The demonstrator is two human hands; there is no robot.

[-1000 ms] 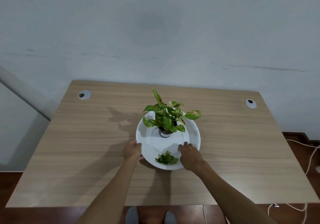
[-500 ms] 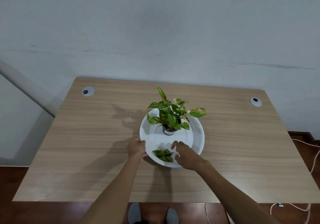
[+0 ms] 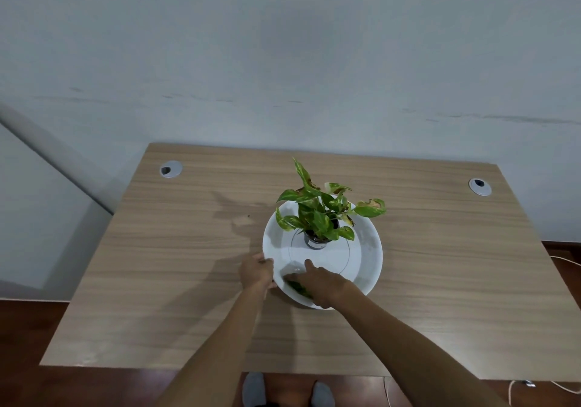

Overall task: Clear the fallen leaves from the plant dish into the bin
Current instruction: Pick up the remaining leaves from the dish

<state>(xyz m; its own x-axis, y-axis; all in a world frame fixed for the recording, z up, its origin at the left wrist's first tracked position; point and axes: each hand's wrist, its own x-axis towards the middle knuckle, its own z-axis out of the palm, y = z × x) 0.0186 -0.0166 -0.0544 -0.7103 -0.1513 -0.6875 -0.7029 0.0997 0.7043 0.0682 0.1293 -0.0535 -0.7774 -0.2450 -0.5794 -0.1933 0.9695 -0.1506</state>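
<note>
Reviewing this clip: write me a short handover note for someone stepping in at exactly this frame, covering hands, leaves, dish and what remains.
Left hand: grips the near-left rim of the white dish, steadying it.
Right hand: lies over the pile of fallen leaves at the dish's near edge; whether it has closed on them cannot be told.
The potted plant stands upright in the dish, on the wooden table.
Done: hands in place. No leaves removed yet.
Left: gather the leaves, lift them out and drop them into the bin, which is not in view.
</note>
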